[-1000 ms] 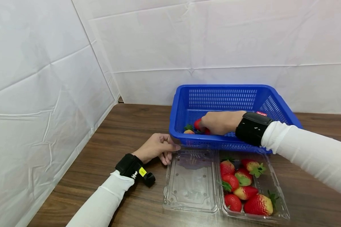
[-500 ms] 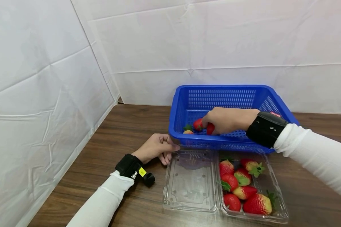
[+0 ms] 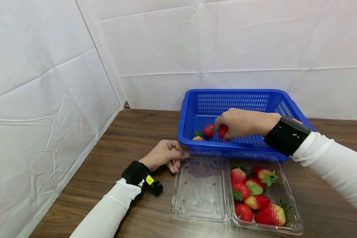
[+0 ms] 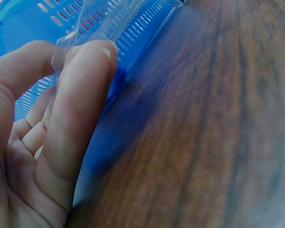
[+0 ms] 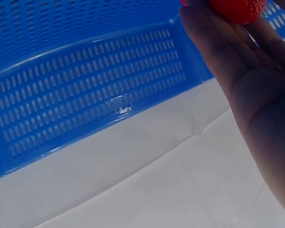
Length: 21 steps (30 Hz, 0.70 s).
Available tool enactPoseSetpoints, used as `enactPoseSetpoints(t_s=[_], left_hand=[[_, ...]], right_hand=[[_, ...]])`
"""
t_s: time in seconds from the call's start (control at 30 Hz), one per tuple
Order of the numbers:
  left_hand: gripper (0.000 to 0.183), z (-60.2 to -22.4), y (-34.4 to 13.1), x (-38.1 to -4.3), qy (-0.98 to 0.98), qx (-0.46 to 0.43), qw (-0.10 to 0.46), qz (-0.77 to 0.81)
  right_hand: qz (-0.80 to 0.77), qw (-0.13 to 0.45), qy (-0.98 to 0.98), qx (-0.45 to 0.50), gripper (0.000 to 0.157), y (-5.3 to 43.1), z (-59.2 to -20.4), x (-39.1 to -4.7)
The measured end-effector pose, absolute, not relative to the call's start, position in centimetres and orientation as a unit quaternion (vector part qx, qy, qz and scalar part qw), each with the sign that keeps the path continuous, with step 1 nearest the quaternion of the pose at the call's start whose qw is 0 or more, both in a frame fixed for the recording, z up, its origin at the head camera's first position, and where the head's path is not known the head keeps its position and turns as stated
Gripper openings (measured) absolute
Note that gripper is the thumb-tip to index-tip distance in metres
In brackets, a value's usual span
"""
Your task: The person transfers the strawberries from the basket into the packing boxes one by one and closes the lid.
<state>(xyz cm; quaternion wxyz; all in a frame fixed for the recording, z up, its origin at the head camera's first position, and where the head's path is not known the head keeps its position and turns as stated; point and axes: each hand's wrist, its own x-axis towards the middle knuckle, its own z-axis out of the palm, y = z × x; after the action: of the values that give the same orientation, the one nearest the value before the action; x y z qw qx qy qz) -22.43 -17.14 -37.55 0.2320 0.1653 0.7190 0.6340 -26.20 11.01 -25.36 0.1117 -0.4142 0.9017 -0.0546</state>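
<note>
In the head view my right hand (image 3: 244, 121) is over the blue basket (image 3: 232, 94) and grips a red strawberry (image 3: 222, 131) between fingers and thumb. The right wrist view shows that strawberry (image 5: 240, 8) at its top edge, against the fingers. Two more strawberries lie at the basket's left end, a red one (image 3: 208, 130) and a partly hidden one (image 3: 198, 138). My left hand (image 3: 163, 155) pinches the upper left corner of the open clear plastic clamshell's lid (image 3: 200, 195); the left wrist view shows thumb and finger on the clear edge (image 4: 61, 54).
The clamshell's other half (image 3: 297, 216) lies to the right, holding several strawberries (image 3: 269, 214). It sits in front of the basket on a brown wooden table (image 3: 142, 125). White sheeting (image 3: 154, 53) stands behind and on the left.
My right hand has risen slightly and moved right inside the basket with the strawberry, leaving another red strawberry uncovered. The left hand keeps its place on the lid corner.
</note>
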Motion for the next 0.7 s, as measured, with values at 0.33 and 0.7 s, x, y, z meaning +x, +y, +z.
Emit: enactPoseSetpoints(t_s=[0.33,0.7], left_hand=[[0.028,-37.6,-17.0,-22.5,0.718,0.166,0.231,0.635],[0.029,-37.7,-17.1,-22.6,0.722,0.166,0.229,0.631]], right_hand=[[-0.083,0.095,0.902,-0.413,0.031,11.2,-24.3,-25.6],[-0.093,0.063,0.904,-0.413,0.032,11.8,-23.7,-24.9]])
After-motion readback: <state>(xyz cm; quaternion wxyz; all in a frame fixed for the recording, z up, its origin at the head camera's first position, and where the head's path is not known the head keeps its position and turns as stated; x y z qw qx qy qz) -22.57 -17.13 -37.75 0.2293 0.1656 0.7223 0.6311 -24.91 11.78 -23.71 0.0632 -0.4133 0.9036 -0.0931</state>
